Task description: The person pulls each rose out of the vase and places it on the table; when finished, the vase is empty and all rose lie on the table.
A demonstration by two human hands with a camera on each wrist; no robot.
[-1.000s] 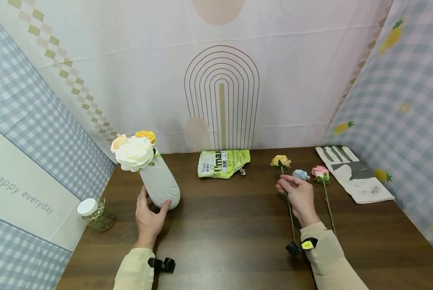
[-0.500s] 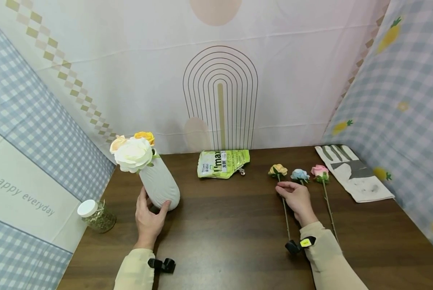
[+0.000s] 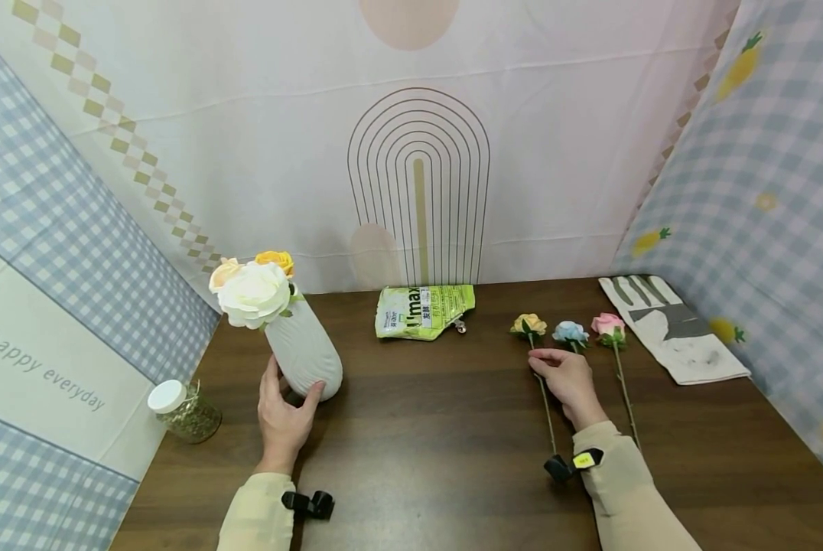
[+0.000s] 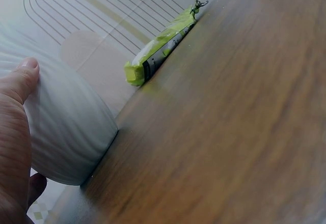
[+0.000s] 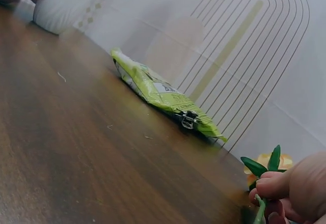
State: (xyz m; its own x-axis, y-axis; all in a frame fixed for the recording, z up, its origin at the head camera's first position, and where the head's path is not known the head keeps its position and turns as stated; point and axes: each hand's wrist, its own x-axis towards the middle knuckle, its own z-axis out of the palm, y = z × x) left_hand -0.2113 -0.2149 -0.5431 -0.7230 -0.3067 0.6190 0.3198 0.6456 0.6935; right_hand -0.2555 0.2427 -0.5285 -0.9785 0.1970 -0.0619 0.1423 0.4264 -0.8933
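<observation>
At the left of the table, my left hand grips the lower part of a white ribbed vase, thumb on one side and fingers on the other. The vase holds a big white flower, a peach flower and an orange-yellow flower. My right hand pinches the stem of a yellow rose just below its bloom, between thumb and fingertips. Right of it lie a blue rose, its stem partly hidden by the hand, and a pink rose. The right wrist view shows the yellow rose's green leaves close up.
A green bag with a metal clip lies at the back middle against the cloth backdrop. A glass jar of dried green bits with a white lid stands far left. A folded cloth lies back right.
The yellow rose and my right hand have shifted slightly toward me and down, uncovering more of the blue rose. My left hand and the vase have stayed in place.
</observation>
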